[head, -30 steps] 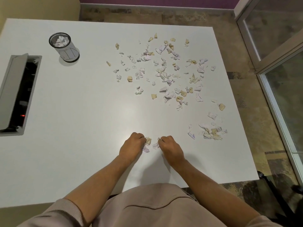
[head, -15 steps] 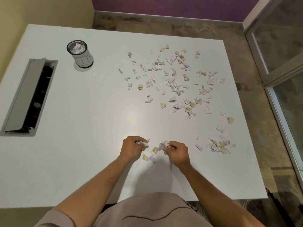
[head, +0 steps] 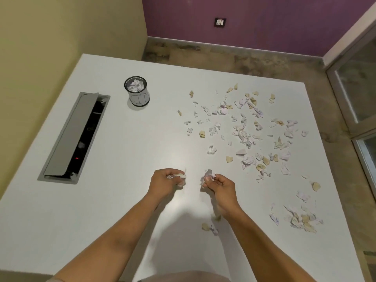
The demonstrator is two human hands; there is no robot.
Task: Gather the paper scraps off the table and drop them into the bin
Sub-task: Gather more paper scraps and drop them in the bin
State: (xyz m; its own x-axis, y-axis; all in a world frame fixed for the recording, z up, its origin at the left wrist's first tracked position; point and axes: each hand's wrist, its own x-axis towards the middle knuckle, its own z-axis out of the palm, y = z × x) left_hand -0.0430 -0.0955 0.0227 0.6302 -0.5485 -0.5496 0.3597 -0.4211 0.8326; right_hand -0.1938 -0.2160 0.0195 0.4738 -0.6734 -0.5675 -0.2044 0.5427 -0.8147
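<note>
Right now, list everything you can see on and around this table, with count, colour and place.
white rectangular table: one, white, fills the view
small round mesh bin: one, dark rim, far left of the table, crumpled paper inside
torn paper scraps: many, white, lilac and tan, spread over the table's right half
open grey cable hatch: one, grey, left edge of the table
wall switch plate: one, dark, on the purple wall
left hand: closed on scraps
right hand: closed on scraps
</note>
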